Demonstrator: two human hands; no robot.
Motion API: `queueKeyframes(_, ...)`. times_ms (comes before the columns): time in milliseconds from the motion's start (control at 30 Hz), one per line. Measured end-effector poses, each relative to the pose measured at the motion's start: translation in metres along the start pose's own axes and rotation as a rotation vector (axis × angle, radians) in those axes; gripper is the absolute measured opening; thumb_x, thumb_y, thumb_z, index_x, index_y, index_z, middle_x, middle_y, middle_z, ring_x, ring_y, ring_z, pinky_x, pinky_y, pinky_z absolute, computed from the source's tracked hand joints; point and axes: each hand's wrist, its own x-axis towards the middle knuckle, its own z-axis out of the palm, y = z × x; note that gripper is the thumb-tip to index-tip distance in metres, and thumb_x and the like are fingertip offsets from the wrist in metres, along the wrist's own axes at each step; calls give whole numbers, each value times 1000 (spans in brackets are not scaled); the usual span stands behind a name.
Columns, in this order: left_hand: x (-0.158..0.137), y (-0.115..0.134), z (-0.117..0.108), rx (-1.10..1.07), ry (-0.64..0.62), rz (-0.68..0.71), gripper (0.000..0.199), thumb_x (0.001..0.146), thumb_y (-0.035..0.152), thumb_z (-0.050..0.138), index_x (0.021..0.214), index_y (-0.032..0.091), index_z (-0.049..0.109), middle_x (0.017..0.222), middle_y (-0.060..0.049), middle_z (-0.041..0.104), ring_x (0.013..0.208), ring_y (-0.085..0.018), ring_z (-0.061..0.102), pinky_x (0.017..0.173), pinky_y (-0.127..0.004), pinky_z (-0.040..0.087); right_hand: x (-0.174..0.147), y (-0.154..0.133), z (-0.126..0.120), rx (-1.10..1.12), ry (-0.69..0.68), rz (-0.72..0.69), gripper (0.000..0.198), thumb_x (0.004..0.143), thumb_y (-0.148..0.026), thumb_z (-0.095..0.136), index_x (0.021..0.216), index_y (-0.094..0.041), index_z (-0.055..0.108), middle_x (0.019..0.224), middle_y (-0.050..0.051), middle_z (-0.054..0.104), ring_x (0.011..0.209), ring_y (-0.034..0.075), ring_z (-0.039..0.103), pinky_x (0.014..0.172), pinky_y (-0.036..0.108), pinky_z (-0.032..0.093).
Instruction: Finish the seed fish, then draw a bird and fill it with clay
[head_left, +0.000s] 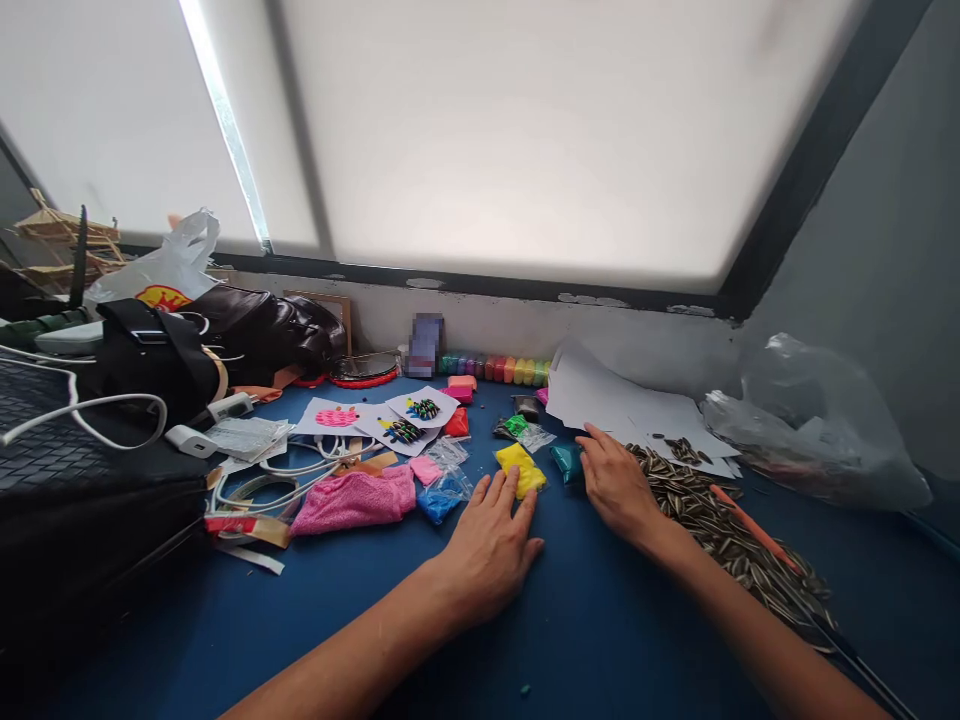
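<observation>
L hand (491, 545) palm-down, fingers loosely spread, nothing pinched; fingertips over the near-L edge of the yellow pkt (527, 466), so pkt lies just fwd & a bit R of the palm. Pkt's long axis looks to run from far L to near R, approx. across the line of the fingers; L hand is clearly the nearer one. R hand (619, 485) also open, fingers slightly parted & pointing fwd-L; teal pkt (566, 463) sits just L of its fingers, between the 2 hands; can't tell if they touch. Containers next: yellow & teal both look to be clay in clear wrap. Just L of the L fingers, blue pkt (441, 502), clear film, blue stuff inside. Beyond yellow, green lump (516, 426) partly in clear film, w/ a dark pkt (526, 406) behind it. Farther back, row of tubs (499, 369) along the wall, many colours, contents n/a from here. R side: loose seed pile (712, 520), uncontained, partly near the R forearm, orange stick (754, 527) across it; clear bag (832, 430) beyond, contents too vague to ID. Far L, white carrier bag (169, 265) w/ red-&-yellow logo, insides hidden.
</observation>
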Motion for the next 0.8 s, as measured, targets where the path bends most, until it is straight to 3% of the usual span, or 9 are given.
queueKeyframes(300,0,1,-8,-26,-50,-4,57,98,39,45,146,8,41,155,-25,28,145,-37,24,116,-53,25,25,8,5,-128,-86,-99,31,96,-33,59,124,-20,59,128,9,60,104,22,63,87,44,54)
queueKeyframes(467,0,0,-8,-94,-42,-8,57,97,38,48,145,8,41,156,-25,27,146,-37,22,118,-53,21,24,9,-1,-156,-45,-125,32,96,-33,59,125,-20,59,127,9,61,104,22,64,87,44,54)
queueKeyframes(633,0,-4,-8,-249,-5,-20,59,92,33,57,144,7,44,155,-26,27,146,-38,21,119,-54,16,8,2,-24,-163,39,-183,34,96,-31,60,127,-20,58,132,10,58,111,25,61,92,47,52)
queueKeyframes(667,0,-5,-9,-292,13,-29,61,89,30,61,143,8,44,156,-25,26,147,-38,21,120,-54,15,1,-2,-30,-162,53,-205,34,95,-27,59,129,-19,57,136,10,57,118,27,58,96,50,49)
queueKeyframes(733,2,-7,-11,-393,62,-55,62,83,21,65,142,11,45,157,-21,27,147,-35,23,120,-50,18,-19,-11,-40,-152,69,-273,43,90,-1,46,131,-6,59,138,19,57,128,29,52,105,45,43)
queueKeyframes(800,5,-9,-14,-514,123,-100,55,83,15,61,137,15,48,154,-17,36,143,-30,33,118,-45,26,-42,-21,-48,-140,93,-331,51,83,6,39,128,-2,62,135,21,61,126,30,54,104,46,44)
